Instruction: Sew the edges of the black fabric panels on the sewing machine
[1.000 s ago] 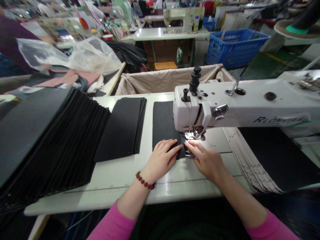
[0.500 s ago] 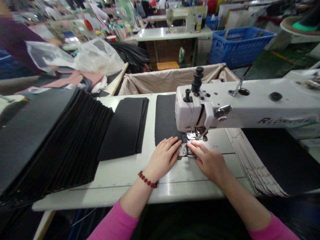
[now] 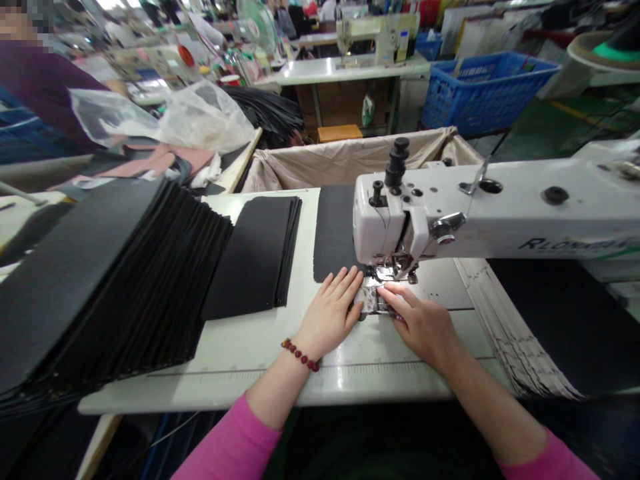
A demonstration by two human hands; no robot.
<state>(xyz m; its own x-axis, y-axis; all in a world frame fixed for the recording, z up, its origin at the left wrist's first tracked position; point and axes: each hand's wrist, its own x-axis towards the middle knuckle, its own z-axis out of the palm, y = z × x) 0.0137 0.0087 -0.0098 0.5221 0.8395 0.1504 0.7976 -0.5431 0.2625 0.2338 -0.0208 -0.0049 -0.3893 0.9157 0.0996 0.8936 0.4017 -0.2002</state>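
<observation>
A black fabric panel [image 3: 334, 230] lies flat on the sewing table, its right side passing under the head of a white sewing machine [image 3: 383, 220]. My left hand [image 3: 333, 310] rests flat with fingers outstretched, the fingertips on the panel's near edge. Just in front of the presser foot [image 3: 384, 273], my right hand [image 3: 423, 323] has its fingers extended, the index fingertip by the metal plate [image 3: 369, 300]. Whether the right fingers hold anything is hard to see; nothing shows in them. The panel's right edge is hidden behind the machine head.
Left of the panel lie a small stack of black panels [image 3: 253, 257] and a tall, fanned stack [image 3: 115, 280]. More black panels with pale edges [image 3: 555, 313] lie at right. Behind the table is a cloth-lined bin [image 3: 310, 167]. A co-worker's purple sleeve [image 3: 45, 87] shows far left.
The panel has slid away from me under the machine, its near edge now farther off. My left hand has moved slightly forward with fingers straighter; my right hand stays by the presser foot.
</observation>
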